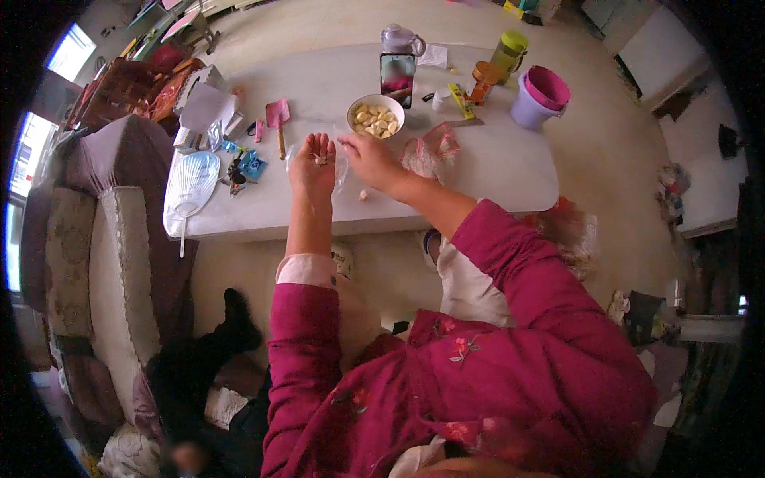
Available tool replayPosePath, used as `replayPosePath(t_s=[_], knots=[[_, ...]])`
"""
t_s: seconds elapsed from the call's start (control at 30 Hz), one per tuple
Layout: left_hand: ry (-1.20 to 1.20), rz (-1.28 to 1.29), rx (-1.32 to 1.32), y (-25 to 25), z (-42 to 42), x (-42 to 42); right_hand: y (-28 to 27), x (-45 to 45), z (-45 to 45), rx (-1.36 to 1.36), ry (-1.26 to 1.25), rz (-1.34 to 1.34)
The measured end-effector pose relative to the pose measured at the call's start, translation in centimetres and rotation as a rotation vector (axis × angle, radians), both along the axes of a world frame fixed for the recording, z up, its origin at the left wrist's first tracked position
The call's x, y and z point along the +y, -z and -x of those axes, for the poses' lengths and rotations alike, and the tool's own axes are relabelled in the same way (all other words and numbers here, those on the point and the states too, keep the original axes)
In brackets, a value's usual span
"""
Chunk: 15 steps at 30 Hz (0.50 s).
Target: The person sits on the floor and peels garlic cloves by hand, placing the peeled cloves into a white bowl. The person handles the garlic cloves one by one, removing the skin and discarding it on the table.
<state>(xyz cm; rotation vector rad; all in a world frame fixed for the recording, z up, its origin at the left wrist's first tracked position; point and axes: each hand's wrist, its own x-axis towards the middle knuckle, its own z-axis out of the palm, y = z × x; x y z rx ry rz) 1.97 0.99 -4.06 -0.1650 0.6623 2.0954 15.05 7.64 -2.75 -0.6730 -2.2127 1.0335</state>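
Observation:
My left hand [313,164] is palm up over the table, with small pale scraps, perhaps garlic skin [321,159], lying on it. Close by on the right, my right hand [367,158] is held palm down, its fingertips near the rim of a bowl [352,124]; whether it pinches anything cannot be made out. Peeled garlic cloves [375,119] fill much of the bowl. A thin clear plastic bag [341,170] lies beneath and between the hands. One small clove [363,195] rests on the table below my right hand. A pink mesh bag [431,152] sits to the right.
On the white table [251,212] stand a phone [397,77], a jug [399,39], a green bottle [509,54] and a lilac bucket [531,107]. A knife [466,122], a pink toy shovel [278,116] and a hand fan [193,179] lie there. Another person's dark-clad leg [197,358] is at lower left.

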Motion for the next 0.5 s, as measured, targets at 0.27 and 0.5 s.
replayPosePath(t_s=[0.27, 0.5], knots=[[-0.21, 0.308, 0.754, -5.5, -5.8, -0.9, 1.9, -1.0, 6.2, 0.751, -0.238, 1.704], [-0.243, 0.622, 1.711, -4.5, -5.1, -1.3, 3.2, -1.4, 6.5, 0.707, -0.37, 1.779]])
